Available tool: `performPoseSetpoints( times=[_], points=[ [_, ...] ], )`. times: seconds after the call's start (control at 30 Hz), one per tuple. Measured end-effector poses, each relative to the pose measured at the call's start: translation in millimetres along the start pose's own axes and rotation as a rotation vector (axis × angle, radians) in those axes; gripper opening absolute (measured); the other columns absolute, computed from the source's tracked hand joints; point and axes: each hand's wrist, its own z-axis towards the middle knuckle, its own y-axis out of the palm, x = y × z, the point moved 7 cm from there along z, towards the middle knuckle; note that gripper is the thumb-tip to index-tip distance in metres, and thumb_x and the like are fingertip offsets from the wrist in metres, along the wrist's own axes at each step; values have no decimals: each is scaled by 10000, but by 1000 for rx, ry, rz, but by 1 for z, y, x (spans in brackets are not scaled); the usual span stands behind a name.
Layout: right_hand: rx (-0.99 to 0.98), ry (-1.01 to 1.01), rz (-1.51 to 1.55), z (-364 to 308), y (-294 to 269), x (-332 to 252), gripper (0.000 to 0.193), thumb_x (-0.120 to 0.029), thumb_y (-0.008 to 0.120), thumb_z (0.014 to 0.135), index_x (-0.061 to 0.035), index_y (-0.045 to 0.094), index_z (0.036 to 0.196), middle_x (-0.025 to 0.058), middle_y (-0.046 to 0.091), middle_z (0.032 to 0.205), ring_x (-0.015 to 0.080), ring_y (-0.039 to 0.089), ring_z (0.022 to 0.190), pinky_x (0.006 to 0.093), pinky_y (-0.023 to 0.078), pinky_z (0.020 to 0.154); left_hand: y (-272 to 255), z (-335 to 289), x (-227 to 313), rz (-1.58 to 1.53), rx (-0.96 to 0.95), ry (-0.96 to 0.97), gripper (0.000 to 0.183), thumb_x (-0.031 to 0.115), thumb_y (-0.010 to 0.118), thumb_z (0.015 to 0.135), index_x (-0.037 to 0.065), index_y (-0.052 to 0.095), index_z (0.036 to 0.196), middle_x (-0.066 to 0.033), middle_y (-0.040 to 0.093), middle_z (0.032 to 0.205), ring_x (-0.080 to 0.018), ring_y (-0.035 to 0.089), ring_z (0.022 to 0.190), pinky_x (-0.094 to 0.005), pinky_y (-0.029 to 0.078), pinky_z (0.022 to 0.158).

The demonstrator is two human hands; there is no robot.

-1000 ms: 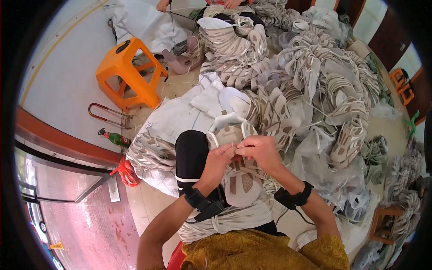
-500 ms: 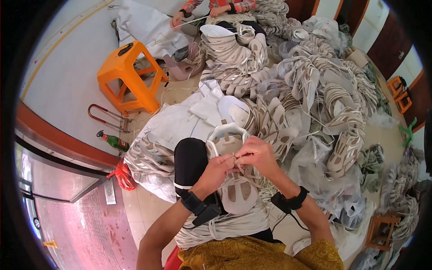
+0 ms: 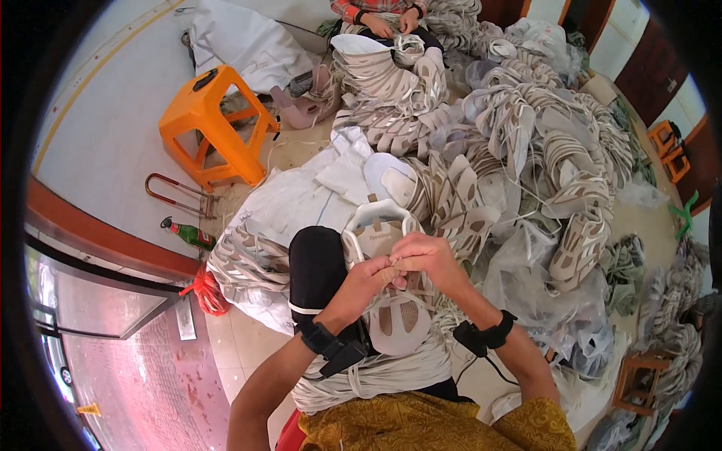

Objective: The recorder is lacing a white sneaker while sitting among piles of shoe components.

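A white and beige shoe upper [image 3: 391,316] lies on my lap over a bundle of white laces [image 3: 376,372]. My left hand [image 3: 366,279] and my right hand [image 3: 423,255] meet over its middle, fingertips pinched together on a thin white lace at the eyelets. Both wrists wear black straps. My black-clad knee [image 3: 316,259] sits just left of the upper.
A large heap of similar shoe uppers [image 3: 519,150] fills the floor ahead and to the right. White sacks [image 3: 293,199] lie in front. An orange plastic stool [image 3: 214,124] stands at left, a green bottle [image 3: 192,234] near it. Another person [image 3: 376,15] sits at the top.
The view has shifted slightly; my hands stay together on the upper, fingers working the lace in small movements.
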Motion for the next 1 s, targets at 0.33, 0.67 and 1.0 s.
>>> performPoseSetpoints(
  times=[0.33,0.67,1.0],
  points=[
    [-69,281,215,-5,12,5,255,-92,617,710,-1,611,948,-9,567,780,61,497,696,201,399,624,6,-30,74,926,377,698,116,74,474,842,9,558,890,-8,566,909,-103,525,780,-238,415,711],
    [-298,366,667,-5,50,11,579,52,588,682,-11,412,1230,48,536,1099,106,504,977,222,407,814,-18,-18,151,296,323,658,125,120,514,826,17,564,777,-66,551,1044,-164,446,1074,-278,306,912],
    [23,358,861,10,38,5,187,-43,536,780,89,569,907,50,542,639,95,495,487,195,400,467,-29,10,118,234,239,320,157,153,520,840,15,587,808,-51,594,964,-117,506,909,-249,351,844]
  ],
)
